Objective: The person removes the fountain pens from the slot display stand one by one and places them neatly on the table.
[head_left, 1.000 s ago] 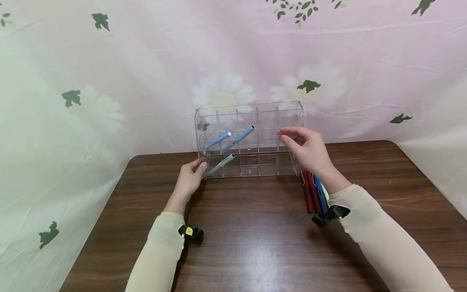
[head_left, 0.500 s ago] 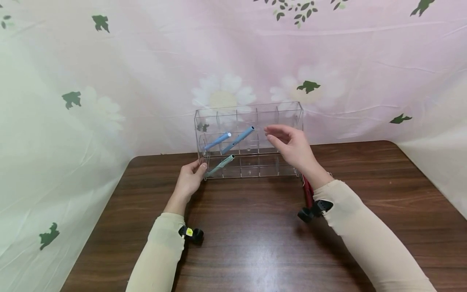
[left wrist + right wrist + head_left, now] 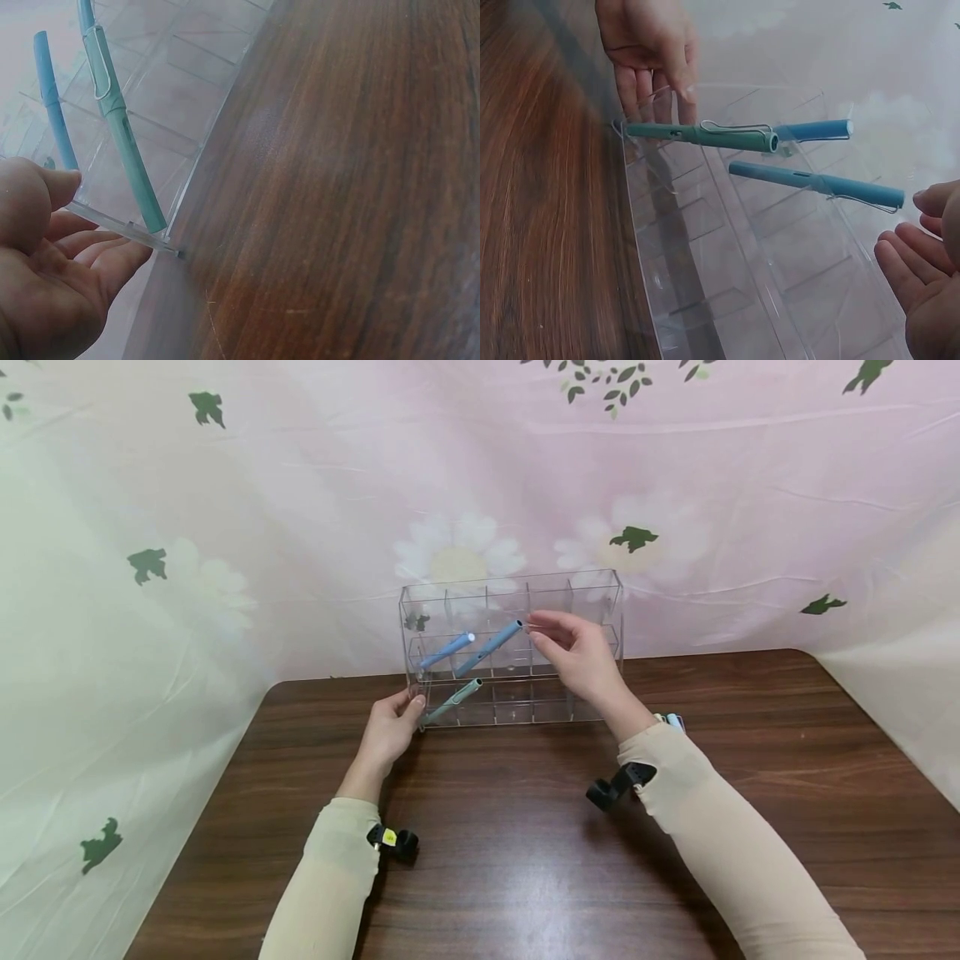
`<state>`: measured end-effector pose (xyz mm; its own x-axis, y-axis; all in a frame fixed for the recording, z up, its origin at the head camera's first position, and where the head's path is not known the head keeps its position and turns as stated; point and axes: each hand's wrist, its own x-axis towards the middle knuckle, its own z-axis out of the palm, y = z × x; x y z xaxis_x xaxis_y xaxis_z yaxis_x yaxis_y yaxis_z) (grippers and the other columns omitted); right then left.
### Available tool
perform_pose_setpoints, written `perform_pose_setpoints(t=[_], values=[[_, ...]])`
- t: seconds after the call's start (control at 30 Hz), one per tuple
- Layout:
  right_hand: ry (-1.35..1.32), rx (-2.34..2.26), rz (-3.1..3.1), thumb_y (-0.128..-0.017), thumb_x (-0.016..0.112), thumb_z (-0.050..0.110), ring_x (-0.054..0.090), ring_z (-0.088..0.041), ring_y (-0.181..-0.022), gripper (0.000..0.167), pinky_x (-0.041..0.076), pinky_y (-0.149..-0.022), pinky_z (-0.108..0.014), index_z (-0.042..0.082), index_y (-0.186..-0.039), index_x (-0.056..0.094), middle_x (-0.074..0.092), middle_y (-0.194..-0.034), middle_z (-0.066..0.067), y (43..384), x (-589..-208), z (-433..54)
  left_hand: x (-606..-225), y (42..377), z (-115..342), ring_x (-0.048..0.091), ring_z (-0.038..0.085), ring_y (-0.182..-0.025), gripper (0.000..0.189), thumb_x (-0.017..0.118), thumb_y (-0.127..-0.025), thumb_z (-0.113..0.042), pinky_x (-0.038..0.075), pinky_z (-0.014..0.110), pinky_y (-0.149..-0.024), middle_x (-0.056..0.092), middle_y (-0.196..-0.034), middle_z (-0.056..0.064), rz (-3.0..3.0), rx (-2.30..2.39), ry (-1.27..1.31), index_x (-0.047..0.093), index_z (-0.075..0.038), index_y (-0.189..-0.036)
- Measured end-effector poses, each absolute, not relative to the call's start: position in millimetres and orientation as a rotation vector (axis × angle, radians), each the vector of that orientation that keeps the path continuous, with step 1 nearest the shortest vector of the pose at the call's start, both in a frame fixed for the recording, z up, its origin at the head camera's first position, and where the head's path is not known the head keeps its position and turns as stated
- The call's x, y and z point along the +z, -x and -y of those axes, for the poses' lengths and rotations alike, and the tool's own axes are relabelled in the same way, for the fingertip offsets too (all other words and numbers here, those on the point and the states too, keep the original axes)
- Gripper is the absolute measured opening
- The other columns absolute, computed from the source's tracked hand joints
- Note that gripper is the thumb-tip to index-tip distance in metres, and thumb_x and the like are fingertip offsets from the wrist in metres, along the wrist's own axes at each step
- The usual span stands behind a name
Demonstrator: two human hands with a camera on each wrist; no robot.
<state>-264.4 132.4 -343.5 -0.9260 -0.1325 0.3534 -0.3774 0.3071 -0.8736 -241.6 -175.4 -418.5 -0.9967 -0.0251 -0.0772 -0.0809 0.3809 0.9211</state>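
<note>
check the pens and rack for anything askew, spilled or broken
In the clear rack, the green pen, left blue pen and right blue pen all lean over to the right in the head view instead of standing upright, perhaps just loose in their slots. No spill or damage shows.

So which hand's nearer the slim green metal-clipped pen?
Left. The left hand grips the side of the clear plastic rack, near the lower end of the green pen; the right hand is farther off, beside the upper end of the steel-blue pen.
</note>
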Motion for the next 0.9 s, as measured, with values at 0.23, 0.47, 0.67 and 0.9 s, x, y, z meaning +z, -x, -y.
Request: perform_pose_setpoints(t=[0.23, 0.47, 0.67, 0.9], values=[[-0.435, 1.642, 2.368, -0.108, 0.067, 0.011, 0.072, -0.035, -0.128, 0.038, 0.060, -0.106, -0.043, 0.002, -0.145, 0.066, 0.073, -0.140, -0.019, 269.3, -346.3, -124.1, -419.1, 240.8, 176.2, 0.062, 0.025, -0.125, 0.045, 0.054, -0.115, -0.022, 0.054, 0.047, -0.112, 0.069, -0.144, 0.021, -2.561, 1.730, 0.090, 0.056, -0.001, -0.155], [-0.417, 1.674, 2.383, -0.108, 0.068, 0.015, 0.073, -0.034, -0.125, 0.040, 0.061, -0.102, -0.038, 0.003, -0.146, 0.066, 0.073, -0.139, -0.018, 269.1, -342.6, -118.7, -418.8, 241.3, 176.5, 0.062, 0.027, -0.126, 0.046, 0.054, -0.115, -0.022, 0.053, 0.050, -0.114, 0.069, -0.145, 0.022, -2.558, 1.737, 0.091, 0.055, 0.000, -0.156], [-0.396, 1.701, 2.370, -0.106, 0.070, 0.014, 0.075, -0.034, -0.119, 0.035, 0.059, -0.088, -0.021, 0.000, -0.139, 0.070, 0.077, -0.131, -0.018, 269.9, -342.1, -116.4, -417.6, 241.0, 175.4, 0.062, 0.025, -0.125, 0.046, 0.054, -0.115, -0.022, 0.054, 0.044, -0.110, 0.069, -0.143, 0.023, -2.576, 1.729, 0.079, 0.055, 0.001, -0.156], [-0.384, 1.707, 2.358, -0.104, 0.074, 0.013, 0.076, -0.033, -0.114, 0.030, 0.057, -0.083, -0.018, -0.001, -0.131, 0.074, 0.079, -0.126, -0.017, 270.3, -342.8, -112.4, -418.1, 241.5, 175.5, 0.064, 0.025, -0.113, 0.046, 0.053, -0.115, -0.023, 0.053, 0.028, -0.092, 0.072, -0.136, 0.024, -2.600, 1.711, 0.090, 0.056, 0.000, -0.155]])
